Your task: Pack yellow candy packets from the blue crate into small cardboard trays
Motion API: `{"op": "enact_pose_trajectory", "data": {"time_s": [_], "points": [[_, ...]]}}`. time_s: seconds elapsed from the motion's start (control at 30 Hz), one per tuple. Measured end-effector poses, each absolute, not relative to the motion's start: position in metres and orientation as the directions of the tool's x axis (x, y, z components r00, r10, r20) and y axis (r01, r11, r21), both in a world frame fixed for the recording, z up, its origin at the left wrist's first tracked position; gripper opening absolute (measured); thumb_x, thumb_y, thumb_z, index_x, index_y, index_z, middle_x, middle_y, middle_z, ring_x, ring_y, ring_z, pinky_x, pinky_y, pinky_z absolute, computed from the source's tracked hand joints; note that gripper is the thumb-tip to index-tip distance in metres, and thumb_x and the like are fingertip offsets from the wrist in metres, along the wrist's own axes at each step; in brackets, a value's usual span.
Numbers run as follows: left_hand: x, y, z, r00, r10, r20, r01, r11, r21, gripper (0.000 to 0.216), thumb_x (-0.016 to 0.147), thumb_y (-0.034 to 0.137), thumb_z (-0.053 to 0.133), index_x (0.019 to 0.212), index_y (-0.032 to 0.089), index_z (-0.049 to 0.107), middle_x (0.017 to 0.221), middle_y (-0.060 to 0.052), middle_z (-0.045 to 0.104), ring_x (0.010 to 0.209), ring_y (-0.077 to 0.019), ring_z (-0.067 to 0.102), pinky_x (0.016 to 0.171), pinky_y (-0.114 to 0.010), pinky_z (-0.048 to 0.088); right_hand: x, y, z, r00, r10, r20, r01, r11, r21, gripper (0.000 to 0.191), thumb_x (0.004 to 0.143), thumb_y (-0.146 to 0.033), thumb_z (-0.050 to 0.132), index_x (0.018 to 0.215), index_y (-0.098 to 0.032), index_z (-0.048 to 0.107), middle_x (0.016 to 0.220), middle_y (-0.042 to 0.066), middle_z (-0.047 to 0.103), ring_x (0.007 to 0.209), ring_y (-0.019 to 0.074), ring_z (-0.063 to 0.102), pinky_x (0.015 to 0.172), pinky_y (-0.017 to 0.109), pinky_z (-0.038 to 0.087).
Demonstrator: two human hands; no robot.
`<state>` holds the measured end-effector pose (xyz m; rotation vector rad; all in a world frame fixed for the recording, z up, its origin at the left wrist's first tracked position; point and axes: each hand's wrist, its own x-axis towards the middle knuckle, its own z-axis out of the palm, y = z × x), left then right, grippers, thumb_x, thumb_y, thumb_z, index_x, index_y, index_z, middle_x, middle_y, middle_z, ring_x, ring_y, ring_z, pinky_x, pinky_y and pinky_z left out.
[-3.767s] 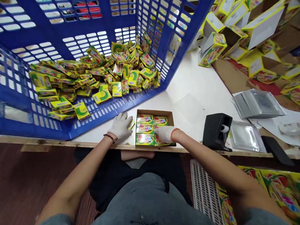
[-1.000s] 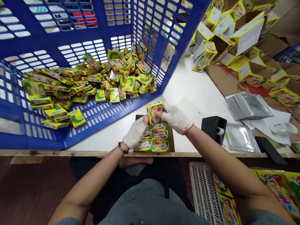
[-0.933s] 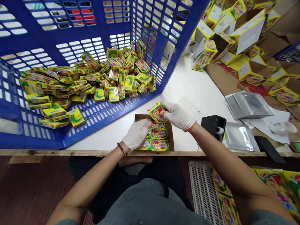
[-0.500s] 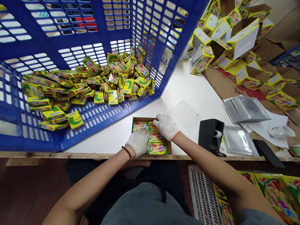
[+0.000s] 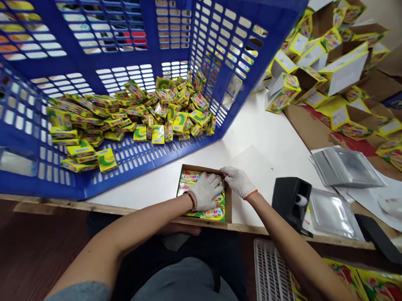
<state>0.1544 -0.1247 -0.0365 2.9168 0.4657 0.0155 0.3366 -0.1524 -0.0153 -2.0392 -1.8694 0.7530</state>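
Observation:
A shallow brown cardboard box (image 5: 229,211) lies at the table's front edge, filled with small yellow-green candy packs (image 5: 189,176) printed with fruit. My left hand (image 5: 207,192), in a white knit glove, rests flat on the packs with its fingers spread, covering several of them. At the far right corner of that box, my gloved right hand (image 5: 238,181) has its fingers pinched on the rim. Beyond both hands, a blue plastic crate (image 5: 122,180) lies with its open side toward me, holding a heap of similar packs (image 5: 152,110).
Open printed cartons (image 5: 344,71) pile up at the back right. A black tape dispenser (image 5: 291,204) stands right of my right arm, beside clear plastic trays (image 5: 348,166) in a stack. A white slatted basket (image 5: 273,271) and printed cartons (image 5: 376,280) sit below the table edge.
My left hand has moved right, from the box's left side onto the middle packs. My right hand has shifted off the packs to the far right corner. The camera view has turned slightly.

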Motion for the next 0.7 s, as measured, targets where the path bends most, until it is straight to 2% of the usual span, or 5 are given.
{"op": "enact_pose_trajectory", "data": {"time_s": [0.13,0.27,0.37,0.53,0.7], "points": [[0.16,-0.121,-0.033,0.944,0.309,-0.117,0.329,-0.907,0.261,0.073,0.079,0.065,0.058,0.136,0.019,0.053,0.155,-0.018,0.039,0.138,-0.0388,0.036,0.11,-0.061,0.025,0.336,-0.153,-0.014,0.029,0.981,-0.192,0.82,-0.133,-0.557,0.043,0.077,-0.009,0.04,0.106,-0.02,0.07,0.111,0.007,0.071,0.108,0.0201,0.063,0.1,0.032,0.046],[0.156,-0.095,-0.01,0.952,0.278,-0.13,0.306,-0.826,0.473,0.048,0.081,0.054,0.059,0.116,0.022,0.066,0.125,-0.011,0.066,0.114,-0.0285,0.059,0.095,-0.042,0.046,0.34,-0.154,-0.009,-0.005,0.977,-0.212,0.806,-0.121,-0.579,0.037,0.078,-0.014,0.041,0.099,-0.021,0.07,0.101,0.006,0.072,0.101,0.0217,0.065,0.093,0.034,0.049],[0.13,-0.053,0.008,0.818,0.569,0.087,0.435,-0.71,0.553,0.031,0.092,0.039,0.047,0.111,0.023,0.065,0.114,-0.006,0.068,0.108,-0.0214,0.061,0.097,-0.034,0.046,0.342,-0.144,-0.001,-0.035,0.96,-0.279,0.765,-0.153,-0.626,0.028,0.087,-0.028,0.042,0.095,-0.023,0.069,0.096,0.005,0.073,0.095,0.0233,0.066,0.087,0.035,0.051],[0.088,0.04,0.006,0.249,0.951,0.185,0.855,-0.306,0.419,0.06,0.081,0.04,0.062,0.135,0.015,0.051,0.135,-0.016,0.053,0.128,-0.0321,0.047,0.109,-0.041,0.037,0.312,-0.073,0.01,0.004,0.986,-0.169,0.743,-0.116,-0.659,0.029,0.089,-0.032,0.044,0.101,-0.02,0.066,0.098,0.007,0.072,0.096,0.0228,0.066,0.088,0.033,0.051],[0.085,0.09,-0.018,0.151,0.985,0.087,0.952,-0.169,0.257,0.075,0.073,0.047,0.066,0.138,0.016,0.047,0.139,-0.019,0.048,0.13,-0.0386,0.041,0.106,-0.054,0.035,0.252,0.04,0.011,0.183,0.981,-0.066,0.734,-0.181,-0.654,0.038,0.089,-0.036,0.046,0.117,-0.016,0.06,0.098,0.008,0.071,0.092,0.0211,0.066,0.084,0.032,0.052]]}}
